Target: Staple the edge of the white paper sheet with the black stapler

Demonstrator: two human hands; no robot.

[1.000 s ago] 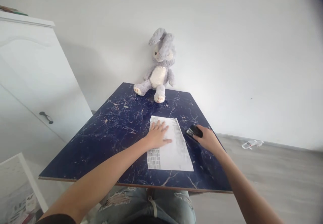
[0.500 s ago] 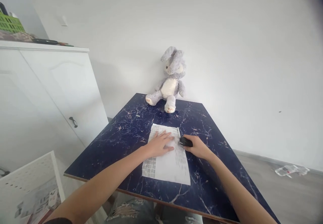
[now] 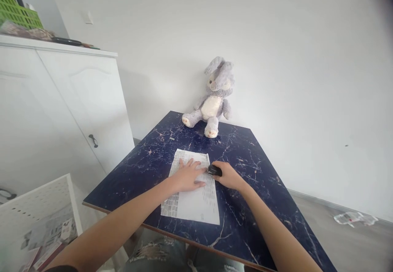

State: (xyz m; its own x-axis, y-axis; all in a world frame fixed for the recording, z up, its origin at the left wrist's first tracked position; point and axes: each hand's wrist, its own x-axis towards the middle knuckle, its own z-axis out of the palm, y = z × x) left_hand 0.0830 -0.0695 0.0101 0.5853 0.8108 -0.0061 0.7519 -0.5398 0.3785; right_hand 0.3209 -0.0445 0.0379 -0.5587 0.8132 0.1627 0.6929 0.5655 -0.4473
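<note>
A printed white paper sheet [image 3: 196,200] lies on the dark blue marbled table [image 3: 251,161]. My left hand [image 3: 187,176] rests flat on the upper part of the sheet, fingers spread. My right hand [image 3: 227,176] is closed around a small black stapler [image 3: 214,170], whose front end sits at the sheet's right edge, close to my left fingertips.
A grey plush rabbit [image 3: 213,98] sits at the table's far edge against the white wall. A white cabinet [image 3: 61,112] stands to the left, with a green basket [image 3: 18,14] on top. A white pegboard [image 3: 39,223] leans at lower left. Crumpled plastic [image 3: 354,219] lies on the floor.
My right hand has brought the stapler leftward from the bare table to the sheet's right edge. My left hand has stayed flat on the paper. The camera has shifted.
</note>
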